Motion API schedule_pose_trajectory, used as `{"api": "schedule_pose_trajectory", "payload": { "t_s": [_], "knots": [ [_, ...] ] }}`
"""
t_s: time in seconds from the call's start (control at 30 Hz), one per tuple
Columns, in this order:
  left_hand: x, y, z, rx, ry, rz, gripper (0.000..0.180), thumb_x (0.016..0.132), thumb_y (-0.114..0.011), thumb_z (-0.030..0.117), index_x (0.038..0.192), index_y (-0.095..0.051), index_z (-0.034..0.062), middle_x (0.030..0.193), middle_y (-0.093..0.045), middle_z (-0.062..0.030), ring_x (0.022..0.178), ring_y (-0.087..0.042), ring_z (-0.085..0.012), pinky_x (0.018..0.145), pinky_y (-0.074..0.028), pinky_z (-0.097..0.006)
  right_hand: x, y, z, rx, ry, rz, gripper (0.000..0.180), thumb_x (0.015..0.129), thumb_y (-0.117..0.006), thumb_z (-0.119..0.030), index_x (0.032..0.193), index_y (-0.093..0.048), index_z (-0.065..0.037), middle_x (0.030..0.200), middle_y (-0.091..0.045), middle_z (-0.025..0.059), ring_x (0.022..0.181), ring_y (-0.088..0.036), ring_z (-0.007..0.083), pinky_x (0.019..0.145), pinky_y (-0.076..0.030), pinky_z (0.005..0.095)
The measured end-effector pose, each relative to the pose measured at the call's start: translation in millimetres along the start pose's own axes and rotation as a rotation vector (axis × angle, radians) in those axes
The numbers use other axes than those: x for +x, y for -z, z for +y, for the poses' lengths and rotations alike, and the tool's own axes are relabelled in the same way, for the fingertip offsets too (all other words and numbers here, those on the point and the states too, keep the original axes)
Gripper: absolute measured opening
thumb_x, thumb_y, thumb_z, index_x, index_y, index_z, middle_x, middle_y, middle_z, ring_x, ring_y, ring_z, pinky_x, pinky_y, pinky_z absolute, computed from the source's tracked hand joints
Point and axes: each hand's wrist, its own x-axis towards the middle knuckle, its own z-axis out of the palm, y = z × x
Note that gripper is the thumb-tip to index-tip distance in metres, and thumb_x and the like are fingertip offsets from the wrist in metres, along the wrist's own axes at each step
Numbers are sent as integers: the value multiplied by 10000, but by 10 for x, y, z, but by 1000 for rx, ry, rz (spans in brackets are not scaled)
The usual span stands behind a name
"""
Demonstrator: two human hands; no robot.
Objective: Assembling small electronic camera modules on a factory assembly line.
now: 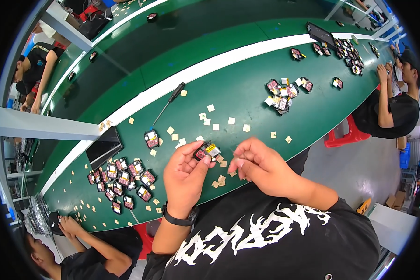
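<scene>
My left hand grips a small black device housing between thumb and fingers. Inside the housing show a red circuit board and a silver battery with yellow tape. To its right, my right hand is apart from the housing, thumb and fingertips pinched together; anything between them is too small to make out. Several small cream square pads lie on the green table just below and between my hands. Another open housing with board and battery sits to the left.
A long screwdriver lies beyond my left hand. A cluster of similar housings is at left, another at right, more farther off. A black tablet-like slab leans near a grey post. Co-workers sit on both sides.
</scene>
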Motion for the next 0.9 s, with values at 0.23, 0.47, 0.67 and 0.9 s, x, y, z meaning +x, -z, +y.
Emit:
{"api": "schedule_pose_trajectory", "payload": {
  "t_s": [0.23, 0.47, 0.67, 0.9],
  "knots": [
    [-60, -76, 8, 45, -19, 79, 297, 944, -631, -107, 1237, -586, -81, 1120, -660, -153, 947, -709, -188, 836, -613, -290, 77, -92, -170, 115, -299, -106, 153, 1043, -521, -58, 1153, -429, -2, 1021, -725, 144, 661, -651, 117, 558, -528, 264],
    [-146, -182, 8, 125, -47, 90, 275, 944, -629, -115, 1218, -627, -87, 1076, -653, -118, 922, -698, -139, 815, -618, -267, 111, -151, -135, 132, -346, -89, 129, 1039, -534, -66, 1096, -426, -24, 978, -724, 134, 632, -639, 110, 514, -495, 264],
    [-168, -164, -7, 82, -10, 79, 302, 949, -620, -115, 1248, -597, -85, 1083, -663, -132, 926, -705, -160, 814, -615, -276, 77, -217, -20, 201, -293, -16, 136, 1036, -542, -56, 1061, -410, -35, 936, -720, 114, 618, -622, 100, 505, -466, 260],
    [-86, -35, -18, -161, 124, -15, 308, 980, -603, -74, 1285, -560, -91, 1137, -674, -161, 992, -705, -187, 891, -612, -318, 78, -128, -57, 59, -238, -32, 180, 1017, -601, -59, 1061, -429, -31, 885, -710, 90, 622, -611, 91, 540, -477, 251]
  ]
}}
